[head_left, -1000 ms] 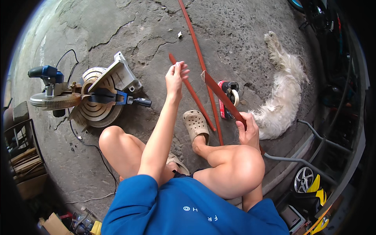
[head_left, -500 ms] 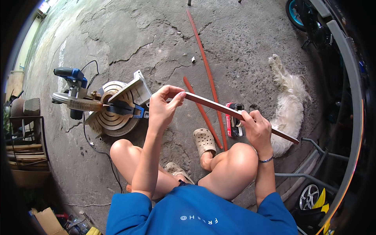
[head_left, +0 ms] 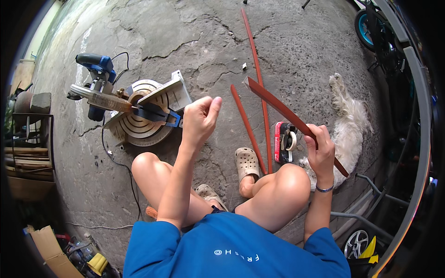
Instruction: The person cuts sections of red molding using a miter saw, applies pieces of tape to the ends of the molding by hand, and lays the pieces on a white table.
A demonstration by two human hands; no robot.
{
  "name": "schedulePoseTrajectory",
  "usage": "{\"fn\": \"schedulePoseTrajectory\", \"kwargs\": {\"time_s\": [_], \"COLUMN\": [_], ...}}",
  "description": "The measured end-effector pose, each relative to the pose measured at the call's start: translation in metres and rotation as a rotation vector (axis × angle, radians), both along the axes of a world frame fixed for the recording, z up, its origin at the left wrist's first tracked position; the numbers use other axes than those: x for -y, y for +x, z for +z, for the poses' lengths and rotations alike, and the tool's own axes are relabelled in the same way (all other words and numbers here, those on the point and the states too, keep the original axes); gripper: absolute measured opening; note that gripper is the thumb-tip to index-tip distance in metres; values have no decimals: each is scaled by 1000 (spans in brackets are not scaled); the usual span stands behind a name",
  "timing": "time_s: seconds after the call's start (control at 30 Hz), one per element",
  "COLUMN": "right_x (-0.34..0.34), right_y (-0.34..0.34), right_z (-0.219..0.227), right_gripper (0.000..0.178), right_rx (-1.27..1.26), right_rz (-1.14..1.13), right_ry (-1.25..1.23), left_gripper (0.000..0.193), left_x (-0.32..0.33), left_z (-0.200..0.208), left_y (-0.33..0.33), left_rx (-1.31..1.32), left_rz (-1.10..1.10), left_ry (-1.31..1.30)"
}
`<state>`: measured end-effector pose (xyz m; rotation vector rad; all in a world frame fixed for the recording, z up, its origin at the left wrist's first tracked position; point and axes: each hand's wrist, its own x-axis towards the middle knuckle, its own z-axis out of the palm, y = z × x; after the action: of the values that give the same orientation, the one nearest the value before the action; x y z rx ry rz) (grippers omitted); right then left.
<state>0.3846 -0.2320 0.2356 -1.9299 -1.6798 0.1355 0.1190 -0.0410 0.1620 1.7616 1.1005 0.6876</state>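
My right hand [head_left: 321, 152] is wrapped round a flat reddish-brown strip [head_left: 283, 109], gripping it nearer its lower end. The strip slants over the floor, its far end tipped up to the left. My left hand [head_left: 200, 121] is raised apart from it, fingers curled in and thumb up, with nothing visible in them. Beyond both hands lie a long reddish-brown strip [head_left: 254, 51] and a shorter strip [head_left: 247, 125], their near ends close together by my shoe. Beside my right hand sits a red-and-black item [head_left: 283, 142] with a pale roll on it.
A blue-and-grey miter saw [head_left: 147, 116] stands left on cracked concrete, its cord [head_left: 121, 164] trailing toward me. To the right lies a white furry dog [head_left: 351, 125], near grey metal tubing [head_left: 361, 220]. A cardboard box [head_left: 53, 252] is at lower left.
My left hand has let go of the strip's end, its fingers curling in. Held by my right hand alone, the strip has swung its far end upward and turned its broad brown face to view.
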Motion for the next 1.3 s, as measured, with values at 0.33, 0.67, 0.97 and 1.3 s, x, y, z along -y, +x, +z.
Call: {"fn": "schedulePoseTrajectory", "kwargs": {"time_s": [0.33,0.67,0.97,1.3], "right_x": [1,-18,-100,-115], "right_y": [-10,-7,-54,-77], "right_z": [3,-10,85,103], "right_gripper": [21,28,12,13], "right_rx": [-79,-1009,-191,-93], "right_rz": [40,82,315,444], "right_ry": [-34,-518,273,362], "left_gripper": [40,30,23,31], "left_x": [4,35,39,44], "left_z": [44,42,61,80], "left_y": [32,77,69,54], "left_rx": [660,1137,1035,853], "left_rz": [-144,-179,-126,-118], "left_ry": [-311,-547,-179,40]}}
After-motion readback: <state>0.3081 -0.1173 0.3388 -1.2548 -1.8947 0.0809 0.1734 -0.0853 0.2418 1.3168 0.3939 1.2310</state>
